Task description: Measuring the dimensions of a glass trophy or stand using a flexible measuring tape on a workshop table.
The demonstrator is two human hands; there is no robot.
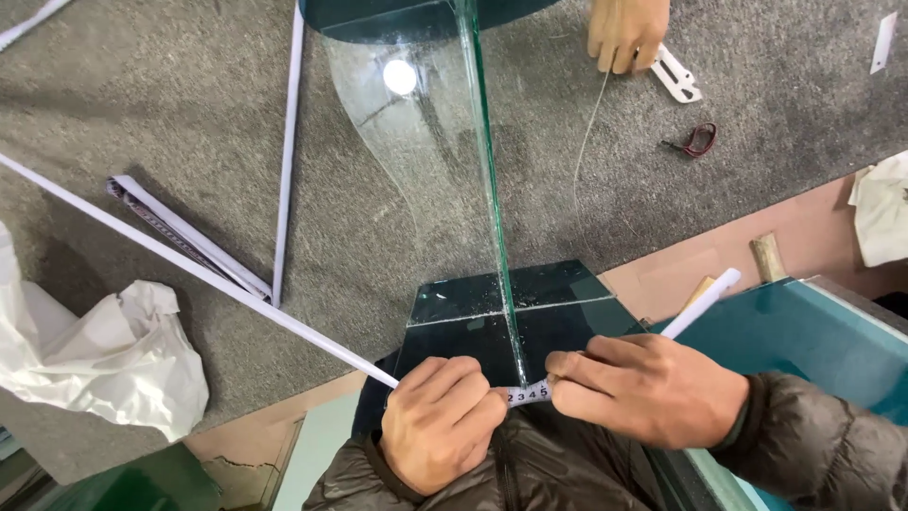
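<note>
Both hands sit low in the frame, just below centre, pinching a short stretch of white measuring tape (528, 392) between them. Left hand (443, 424) is curled into a loose fist, fingers closed on the tape's left end; right hand (648, 388) has thumb and forefinger pressed together on its right end. The tape's long axis runs left to right across the picture, and it lies against the near edge of an upright clear glass pane (487, 180), which stands edge-on to the camera and runs away toward the top of the frame. The pane's lower edge meets the tape almost midway between the two hands, slightly nearer the right one. A dark flat glass base plate (558, 293) lies under the pane, just above the hands.

A long white strip (189, 265) slants from the left edge down to the left fist; a second white strip (702, 303) pokes out at the upper right of the right hand. Crumpled white paper (113, 360) lies at lower left on the grey felt table covering (142, 104). At top centre-right another person's hand (624, 33) rests on the felt beside a white metal bracket (676, 74), with a small red and black wire loop (698, 140) to the right below it. No labels or signs can be made out, apart from the tape's markings.
</note>
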